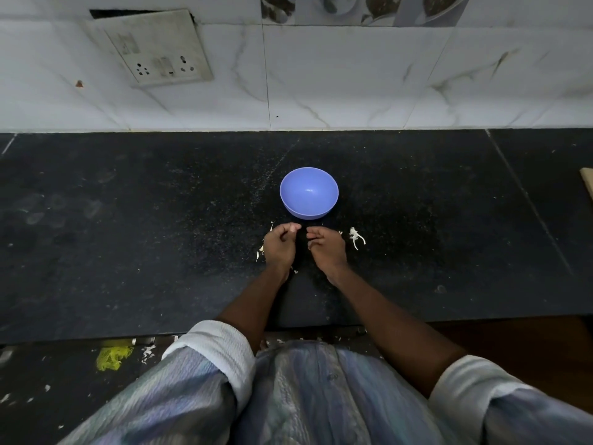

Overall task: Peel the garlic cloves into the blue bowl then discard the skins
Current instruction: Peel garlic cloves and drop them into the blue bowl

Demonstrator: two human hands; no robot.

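From my feed the counter point(128, 236) is a broad dark slab running from the tiled wall point(353, 75) to its near edge just ahead of my body, with plenty of bare room to either side of the work, so I read the middle placement as chosen for reach, not for lack of space. The bowl point(309, 192) sits upright near the centre, just beyond both hands and apart from them; I judge that puts it a short tip away for dropping a peeled clove, and it looks empty so far. My left hand point(279, 244) has its fingers curled with thumb and fingertips pinched at something pale, probably a clove or a skin, too small to tell which. My right hand point(327, 247) is loosely curled just beside it; I cannot tell whether it holds anything. Skins point(355, 236) lie scattered right of the right hand, and a few bits point(259, 252) left of the left hand, all well back from the near edge, so sweeping them up later should be easy.
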